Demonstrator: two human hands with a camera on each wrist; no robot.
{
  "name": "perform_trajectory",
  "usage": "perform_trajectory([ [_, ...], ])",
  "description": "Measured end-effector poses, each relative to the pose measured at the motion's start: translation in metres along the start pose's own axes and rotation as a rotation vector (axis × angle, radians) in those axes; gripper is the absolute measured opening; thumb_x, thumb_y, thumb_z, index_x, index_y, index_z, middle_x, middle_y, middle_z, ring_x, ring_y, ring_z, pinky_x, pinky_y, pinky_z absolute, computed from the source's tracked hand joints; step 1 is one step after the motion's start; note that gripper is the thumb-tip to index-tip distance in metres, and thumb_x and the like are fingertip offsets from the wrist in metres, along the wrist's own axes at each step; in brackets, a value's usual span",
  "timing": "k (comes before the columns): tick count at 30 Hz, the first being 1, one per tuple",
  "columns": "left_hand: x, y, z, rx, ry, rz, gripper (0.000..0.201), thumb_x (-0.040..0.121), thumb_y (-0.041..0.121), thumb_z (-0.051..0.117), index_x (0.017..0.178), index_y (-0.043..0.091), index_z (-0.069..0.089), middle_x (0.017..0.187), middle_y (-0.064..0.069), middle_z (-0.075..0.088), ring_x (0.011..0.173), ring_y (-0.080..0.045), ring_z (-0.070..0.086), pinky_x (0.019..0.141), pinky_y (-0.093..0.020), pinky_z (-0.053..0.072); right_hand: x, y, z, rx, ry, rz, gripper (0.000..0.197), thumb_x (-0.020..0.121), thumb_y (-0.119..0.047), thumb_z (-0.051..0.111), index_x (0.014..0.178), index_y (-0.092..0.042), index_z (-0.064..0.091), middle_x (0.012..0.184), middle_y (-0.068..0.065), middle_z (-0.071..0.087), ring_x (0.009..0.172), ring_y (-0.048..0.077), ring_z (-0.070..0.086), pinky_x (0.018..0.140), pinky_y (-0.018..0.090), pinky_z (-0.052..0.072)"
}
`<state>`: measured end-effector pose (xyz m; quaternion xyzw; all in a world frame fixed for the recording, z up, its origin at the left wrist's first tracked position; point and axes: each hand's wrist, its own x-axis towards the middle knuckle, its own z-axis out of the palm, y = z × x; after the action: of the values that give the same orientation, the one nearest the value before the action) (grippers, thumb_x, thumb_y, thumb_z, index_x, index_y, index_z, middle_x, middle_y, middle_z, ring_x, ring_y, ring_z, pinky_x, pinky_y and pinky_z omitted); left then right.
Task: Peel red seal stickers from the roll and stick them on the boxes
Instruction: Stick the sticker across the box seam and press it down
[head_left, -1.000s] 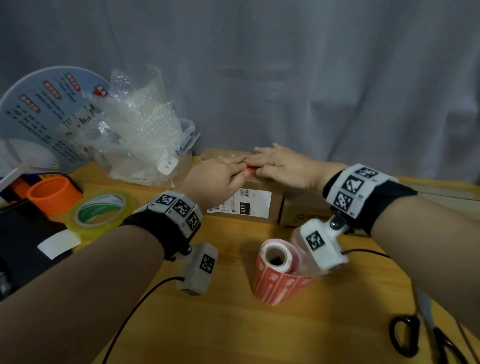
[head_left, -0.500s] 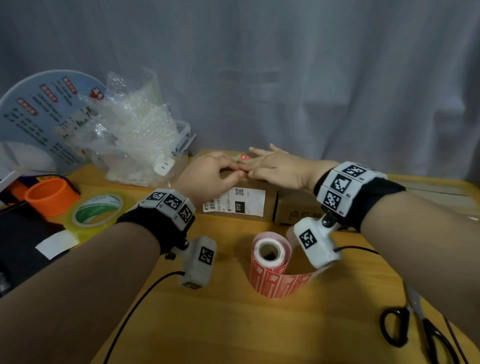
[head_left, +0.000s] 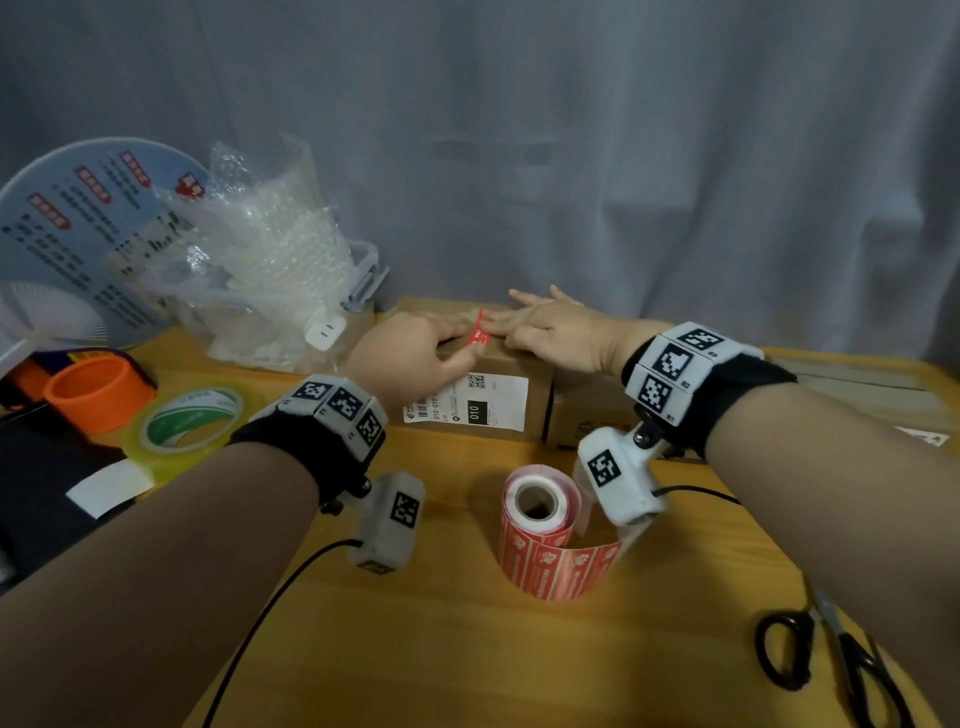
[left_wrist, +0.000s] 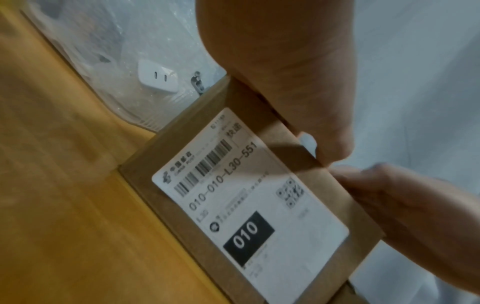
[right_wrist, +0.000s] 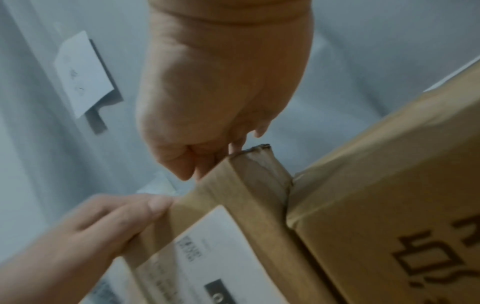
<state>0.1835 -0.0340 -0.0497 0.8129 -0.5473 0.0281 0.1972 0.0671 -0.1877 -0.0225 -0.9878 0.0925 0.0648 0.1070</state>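
A brown box (head_left: 537, 395) with a white shipping label stands at the back of the table. A red seal sticker (head_left: 479, 332) lies across its top, reaching the front edge. My left hand (head_left: 415, 353) has curled fingers, and its thumb and forefinger hold the sticker's near end at that edge. My right hand (head_left: 550, 327) lies flat on the box top, straight fingers pressing beside the sticker. The sticker roll (head_left: 540, 525) stands on end in front, a strip trailing out. In the wrist views both hands sit at the top edge of the box (left_wrist: 140, 164) and the sticker is hidden.
A second brown box (head_left: 587, 415) touches the first on its right. Scissors (head_left: 831, 660) lie at the front right. On the left are a tape roll (head_left: 187, 421), an orange ring (head_left: 93, 389), bubble wrap (head_left: 260, 260) with a white charger (head_left: 324, 327), and a fan (head_left: 67, 234).
The sticker, earlier a small red tip between the fingertips, now lies stretched over the box top. My left hand has drawn back to the front edge. The right hand stays flat.
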Motion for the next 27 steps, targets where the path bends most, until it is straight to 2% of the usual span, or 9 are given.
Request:
perform_trajectory([
  [3, 0.002, -0.005, -0.006, 0.103, -0.134, 0.023, 0.066, 0.088, 0.052, 0.05, 0.143, 0.018, 0.038, 0.151, 0.001, 0.039, 0.139, -0.014, 0.036, 0.113, -0.029, 0.027, -0.01, -0.007, 0.0, 0.088, 0.004, -0.104, 0.043, 0.1, -0.018, 0.028, 0.139, -0.026, 0.042, 0.153, -0.011, 0.031, 0.147, 0.009, 0.009, 0.12, 0.043, -0.008],
  [5, 0.002, -0.006, -0.005, 0.143, -0.159, 0.027, 0.071, 0.087, 0.053, 0.052, 0.146, 0.018, 0.033, 0.153, 0.001, 0.034, 0.141, -0.014, 0.031, 0.114, -0.029, 0.024, -0.012, -0.008, 0.001, 0.104, 0.008, -0.129, 0.042, 0.1, -0.016, 0.029, 0.138, -0.025, 0.044, 0.152, -0.011, 0.034, 0.146, 0.008, 0.011, 0.12, 0.042, -0.008],
  [8, 0.002, -0.009, 0.0, 0.14, -0.128, 0.021, 0.072, 0.085, 0.055, 0.053, 0.145, 0.02, 0.034, 0.153, 0.003, 0.034, 0.142, -0.011, 0.03, 0.115, -0.03, 0.025, -0.005, -0.003, 0.001, 0.078, 0.0, -0.072, 0.043, 0.1, -0.02, 0.027, 0.14, -0.029, 0.04, 0.154, -0.011, 0.029, 0.147, 0.01, 0.01, 0.119, 0.044, -0.008],
  [12, 0.003, -0.011, 0.002, 0.143, -0.108, 0.006, 0.072, 0.084, 0.058, 0.052, 0.144, 0.023, 0.035, 0.152, 0.007, 0.035, 0.141, -0.009, 0.031, 0.115, -0.031, 0.027, 0.01, 0.001, -0.004, -0.029, -0.03, 0.041, 0.045, 0.101, -0.029, 0.018, 0.145, -0.035, 0.025, 0.157, -0.014, 0.017, 0.148, 0.016, 0.004, 0.117, 0.05, -0.01],
  [16, 0.004, -0.012, 0.004, 0.149, -0.095, 0.006, 0.073, 0.084, 0.06, 0.051, 0.145, 0.024, 0.034, 0.152, 0.007, 0.037, 0.14, -0.01, 0.033, 0.114, -0.031, 0.028, 0.019, -0.002, -0.007, -0.089, -0.047, 0.115, 0.048, 0.101, -0.037, 0.01, 0.147, -0.034, 0.02, 0.158, -0.014, 0.012, 0.149, 0.017, 0.001, 0.117, 0.052, -0.012],
  [19, 0.004, -0.013, 0.004, 0.145, -0.086, 0.012, 0.072, 0.084, 0.059, 0.051, 0.144, 0.022, 0.035, 0.152, 0.005, 0.037, 0.14, -0.01, 0.033, 0.114, -0.03, 0.028, 0.02, -0.005, -0.007, -0.115, -0.04, 0.125, 0.049, 0.101, -0.038, 0.011, 0.148, -0.032, 0.02, 0.158, -0.015, 0.013, 0.148, 0.016, -0.002, 0.117, 0.052, -0.013],
  [23, 0.003, -0.014, 0.005, 0.137, -0.075, 0.028, 0.072, 0.083, 0.06, 0.051, 0.144, 0.024, 0.036, 0.151, 0.005, 0.038, 0.14, -0.011, 0.035, 0.113, -0.034, 0.032, 0.012, -0.01, -0.001, -0.068, -0.029, 0.001, 0.045, 0.101, -0.03, 0.023, 0.146, -0.028, 0.029, 0.157, -0.012, 0.019, 0.148, 0.012, 0.0, 0.119, 0.046, -0.011],
  [27, 0.003, -0.014, 0.006, 0.128, -0.053, 0.02, 0.072, 0.081, 0.061, 0.052, 0.142, 0.026, 0.038, 0.15, 0.007, 0.04, 0.139, -0.01, 0.036, 0.112, -0.037, 0.035, -0.001, -0.01, 0.005, 0.15, 0.045, -0.131, 0.04, 0.097, -0.018, 0.037, 0.136, -0.02, 0.047, 0.15, -0.007, 0.036, 0.147, 0.011, 0.013, 0.121, 0.045, -0.003],
])
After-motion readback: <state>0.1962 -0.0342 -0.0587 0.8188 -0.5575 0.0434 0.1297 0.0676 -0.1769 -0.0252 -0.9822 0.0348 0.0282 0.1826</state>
